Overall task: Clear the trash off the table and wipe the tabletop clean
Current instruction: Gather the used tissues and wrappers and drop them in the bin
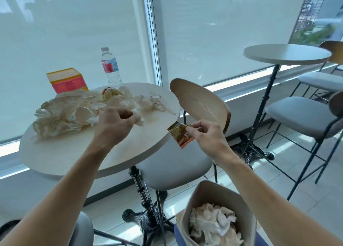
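Observation:
A round beige table [61,153] carries a heap of crumpled paper wrappers and paper plates [63,114], food scraps [111,94], used napkins and a plastic fork [156,99]. My left hand [116,124] is over the table's middle, fingers closed on a crumpled white napkin [139,120]. My right hand [207,136] is past the table's right edge, pinching a small brown snack wrapper [179,133]. Below it on the floor stands an open paper trash bag [246,205] holding crumpled tissues [213,225].
A water bottle [110,67] and a pink-and-yellow box [67,80] stand at the table's far edge by the window blinds. A wood-backed stool [198,106] is tucked at the right of the table. A second round table [286,53] and more stools [304,116] stand to the right.

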The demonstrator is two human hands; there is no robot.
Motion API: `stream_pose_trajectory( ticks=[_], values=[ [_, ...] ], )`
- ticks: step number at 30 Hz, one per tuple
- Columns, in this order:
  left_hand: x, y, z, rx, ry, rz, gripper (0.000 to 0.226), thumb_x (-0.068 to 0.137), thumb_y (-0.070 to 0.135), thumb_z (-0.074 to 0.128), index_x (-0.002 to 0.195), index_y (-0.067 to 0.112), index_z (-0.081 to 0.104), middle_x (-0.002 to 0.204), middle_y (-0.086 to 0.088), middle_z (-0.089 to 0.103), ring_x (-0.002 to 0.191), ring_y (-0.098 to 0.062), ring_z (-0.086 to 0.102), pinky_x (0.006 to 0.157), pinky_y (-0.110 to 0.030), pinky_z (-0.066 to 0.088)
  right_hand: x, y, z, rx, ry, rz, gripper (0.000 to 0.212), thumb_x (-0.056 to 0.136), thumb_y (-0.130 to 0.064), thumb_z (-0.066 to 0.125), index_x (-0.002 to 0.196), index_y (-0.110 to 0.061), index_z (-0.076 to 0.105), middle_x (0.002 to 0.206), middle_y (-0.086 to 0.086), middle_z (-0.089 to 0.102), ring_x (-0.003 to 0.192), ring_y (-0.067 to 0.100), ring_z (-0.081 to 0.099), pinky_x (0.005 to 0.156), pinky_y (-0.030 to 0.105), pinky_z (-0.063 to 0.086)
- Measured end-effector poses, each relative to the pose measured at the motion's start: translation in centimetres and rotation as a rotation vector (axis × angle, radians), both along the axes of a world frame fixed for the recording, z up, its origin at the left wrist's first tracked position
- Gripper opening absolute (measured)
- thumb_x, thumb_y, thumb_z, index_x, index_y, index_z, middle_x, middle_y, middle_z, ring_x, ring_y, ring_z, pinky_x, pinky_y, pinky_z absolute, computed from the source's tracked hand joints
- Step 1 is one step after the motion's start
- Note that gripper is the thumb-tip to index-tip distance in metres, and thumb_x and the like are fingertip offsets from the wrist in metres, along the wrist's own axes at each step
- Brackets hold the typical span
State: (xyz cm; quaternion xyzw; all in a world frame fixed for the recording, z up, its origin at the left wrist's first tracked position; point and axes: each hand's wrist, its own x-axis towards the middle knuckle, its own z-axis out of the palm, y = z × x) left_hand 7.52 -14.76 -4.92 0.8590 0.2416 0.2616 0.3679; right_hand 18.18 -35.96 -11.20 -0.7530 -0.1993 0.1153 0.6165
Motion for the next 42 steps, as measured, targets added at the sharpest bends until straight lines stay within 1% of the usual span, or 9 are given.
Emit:
stream_pose_trajectory(
  ticks=[6,10,14,21,26,29,33,38,42],
  values=[
    [-2.9,-3.4,-0.5,-0.018,-0.138,-0.008,0.012,0.084,0.029,0.073,0.072,0.029,0.073,0.069,0.009,0.067,0.049,0.003,0.048,0.057,-0.021,0.039,-1.2,-3.1,-4.3,-0.058,0.121,-0.041,0.012,0.093,-0.024,0.067,0.087,-0.014,0.07,0.083,0.006,0.072,0.085,0.017,0.068,0.072,0.021,0.047],
    [-4.3,-5.1,-1.1,-0.061,-0.271,0.005,0.009,0.085,0.03,0.073,0.075,0.03,0.073,0.059,0.02,0.063,0.045,-0.002,0.044,0.045,-0.011,0.037,-2.0,-5.2,-7.5,-0.151,0.154,-0.071,0.012,0.093,-0.018,0.066,0.085,-0.01,0.07,0.073,0.002,0.068,0.063,0.003,0.063,0.054,0.009,0.044],
    [-5.5,-6.4,-1.0,-0.109,-0.432,0.005,0.01,0.084,0.03,0.074,0.075,0.034,0.071,0.061,0.019,0.063,0.054,-0.002,0.049,0.05,-0.011,0.043,-2.2,-7.0,-10.7,-0.24,0.199,-0.09,0.014,0.091,-0.019,0.068,0.079,-0.013,0.071,0.069,0.002,0.067,0.065,0.012,0.059,0.06,0.021,0.046],
    [-7.3,-8.8,0.4,-0.12,-0.635,-0.045,0.011,0.084,0.025,0.074,0.078,0.034,0.072,0.07,0.021,0.07,0.063,0.0,0.059,0.061,-0.01,0.048,-2.8,-9.0,-14.2,-0.468,0.242,-0.051,0.01,0.091,-0.021,0.067,0.083,-0.016,0.07,0.074,0.001,0.066,0.065,0.012,0.06,0.056,0.022,0.049],
    [-8.4,-10.5,0.9,-0.048,-0.66,-0.083,0.006,0.085,0.037,0.071,0.089,0.034,0.068,0.077,0.023,0.071,0.071,0.001,0.064,0.068,-0.012,0.048,-2.9,-9.9,-14.6,-0.541,0.207,-0.078,0.01,0.089,-0.03,0.068,0.098,-0.026,0.07,0.091,-0.007,0.067,0.084,0.007,0.063,0.075,0.026,0.054],
    [-8.7,-11.3,1.0,-0.016,-0.646,-0.085,0.014,0.083,0.047,0.067,0.091,0.035,0.065,0.077,0.026,0.069,0.072,0.003,0.064,0.066,-0.01,0.047,-3.1,-9.8,-14.0,-0.497,0.204,-0.052,0.013,0.09,-0.029,0.066,0.102,-0.023,0.069,0.092,-0.006,0.066,0.082,0.007,0.063,0.063,0.019,0.05],
    [-9.4,-12.5,0.9,-0.008,-0.66,-0.116,0.016,0.083,0.053,0.066,0.09,0.038,0.064,0.077,0.026,0.069,0.072,0.004,0.064,0.066,-0.009,0.046,-3.6,-9.2,-12.8,-0.415,0.199,0.012,0.008,0.09,-0.03,0.067,0.096,-0.025,0.07,0.085,-0.006,0.064,0.078,0.007,0.061,0.069,0.02,0.049],
    [-10.3,-15.1,-0.7,-0.055,-0.629,-0.255,0.005,0.083,0.036,0.071,0.088,0.038,0.072,0.08,0.015,0.073,0.068,-0.024,0.063,0.063,-0.018,0.05,-4.5,-8.0,-10.7,-0.299,0.214,0.168,0.007,0.093,-0.027,0.065,0.097,-0.025,0.07,0.088,-0.003,0.064,0.077,0.007,0.06,0.063,0.015,0.048],
    [-10.2,-17.5,-2.5,-0.093,-0.546,-0.366,0.013,0.077,0.031,0.073,0.086,0.04,0.074,0.073,0.008,0.072,0.059,-0.028,0.06,0.054,-0.035,0.05,-4.0,-7.8,-10.3,-0.281,0.2,0.181,0.006,0.091,-0.028,0.067,0.094,-0.026,0.071,0.086,-0.003,0.066,0.076,0.01,0.061,0.071,0.025,0.053]
  ],
)
